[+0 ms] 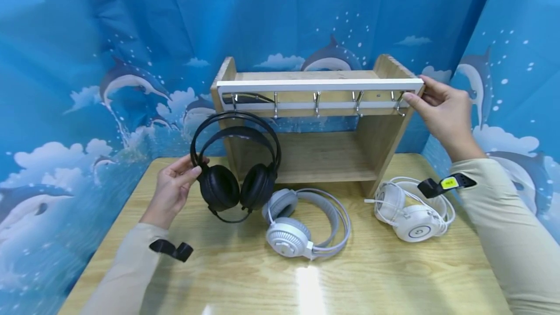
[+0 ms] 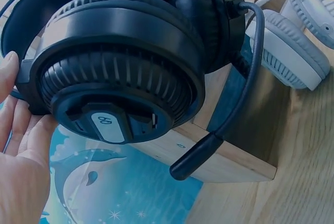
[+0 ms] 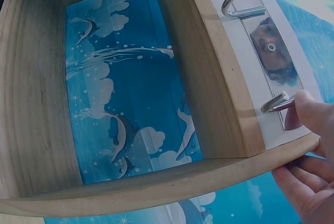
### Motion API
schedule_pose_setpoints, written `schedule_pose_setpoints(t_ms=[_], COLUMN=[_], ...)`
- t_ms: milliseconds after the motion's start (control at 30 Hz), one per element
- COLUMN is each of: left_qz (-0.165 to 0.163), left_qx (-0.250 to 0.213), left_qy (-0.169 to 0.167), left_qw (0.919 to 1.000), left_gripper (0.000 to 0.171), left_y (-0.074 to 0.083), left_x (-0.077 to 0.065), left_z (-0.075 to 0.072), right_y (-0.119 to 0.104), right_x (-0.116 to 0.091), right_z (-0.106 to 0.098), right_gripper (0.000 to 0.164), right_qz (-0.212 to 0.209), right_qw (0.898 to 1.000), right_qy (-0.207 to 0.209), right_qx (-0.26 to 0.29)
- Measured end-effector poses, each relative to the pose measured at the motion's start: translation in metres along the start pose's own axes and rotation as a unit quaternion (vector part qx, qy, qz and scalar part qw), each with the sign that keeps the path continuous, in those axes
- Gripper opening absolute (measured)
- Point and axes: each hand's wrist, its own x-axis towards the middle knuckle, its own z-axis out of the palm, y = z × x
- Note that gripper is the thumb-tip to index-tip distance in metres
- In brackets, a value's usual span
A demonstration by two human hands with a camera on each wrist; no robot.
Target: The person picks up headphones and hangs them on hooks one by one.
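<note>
My left hand [image 1: 171, 189] pinches the left side of a black headset [image 1: 220, 187], its headband upward and ear cups hanging. The headband's top is just at the leftmost metal hook [image 1: 234, 100]; I cannot tell whether it rests on it. In the left wrist view a microphone boom [image 2: 195, 156] sticks out below the ear cup. My right hand [image 1: 450, 113] grips the upper right corner of the wooden rack [image 1: 387, 132], thumb in front by the rightmost hook [image 3: 276, 103], fingers behind the side panel.
A white-grey headset [image 1: 288, 239] lies on the table [image 1: 350, 281] before the rack. Another white headset [image 1: 417, 225], cable wound round it, lies at the right. Several hooks line the rack's white-edged front rail [image 1: 323, 82]. A blue dolphin-print curtain [image 1: 280, 13] hangs behind.
</note>
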Motion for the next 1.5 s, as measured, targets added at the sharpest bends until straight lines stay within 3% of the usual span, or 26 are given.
schedule_pose_setpoints(t_ms=[167,700,1167,1500], left_qz=[-0.006,-0.025,-0.047,-0.034], left_qx=[0.010,0.104,0.079,0.081], left_qy=[-0.007,-0.015,-0.012,-0.014], left_qw=[0.9999,0.9942,0.9957,0.9960], left_gripper=[0.034,0.033,0.035,0.039], left_y=[0.000,-0.001,-0.008,-0.009], left_x=[0.001,0.008,0.006,0.003], left_z=[-0.001,-0.009,-0.008,-0.009], right_y=[0.000,0.000,0.000,0.001], right_x=[0.000,-0.001,0.000,0.000], right_z=[0.001,0.001,0.000,0.000], right_gripper=[0.056,0.056,0.055,0.056], right_qz=[-0.002,-0.003,-0.008,-0.006], right_qw=[1.000,1.000,1.000,1.000], right_qy=[0.002,0.004,0.009,0.003], right_qx=[0.003,0.002,0.007,0.006])
